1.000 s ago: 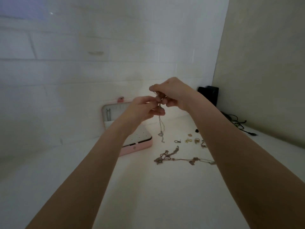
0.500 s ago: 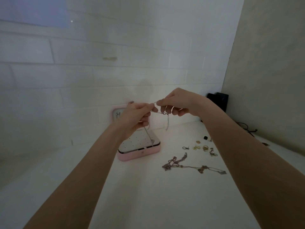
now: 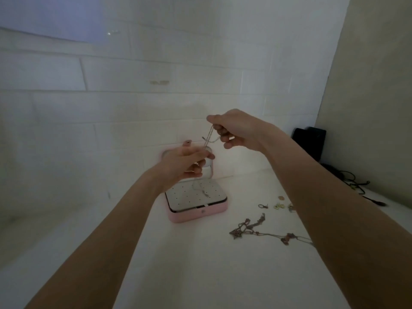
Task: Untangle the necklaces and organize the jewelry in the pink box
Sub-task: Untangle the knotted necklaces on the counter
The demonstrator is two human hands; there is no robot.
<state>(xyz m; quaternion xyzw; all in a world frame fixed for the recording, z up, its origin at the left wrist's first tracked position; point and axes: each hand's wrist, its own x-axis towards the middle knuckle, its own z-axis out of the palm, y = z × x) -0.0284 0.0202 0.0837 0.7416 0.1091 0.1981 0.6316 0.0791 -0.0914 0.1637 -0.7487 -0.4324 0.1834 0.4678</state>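
**Thin chain held in the air above the pink box**

I see both hands raised over the white bench (image 3: 200,275). My right hand (image 3: 236,130) pinches the upper end of a thin silver necklace (image 3: 209,136); my left hand (image 3: 185,163) — lower, fingers curled — grips the same chain, whose tail dangles above the open pink jewelry box (image 3: 198,214). A tangled bunch of necklaces (image 3: 247,227) lies to the right of the box, with small rings (image 3: 279,205) near it.

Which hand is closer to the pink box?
Left. The left hand hovers right above the pink box; the right hand is higher and off to its right.
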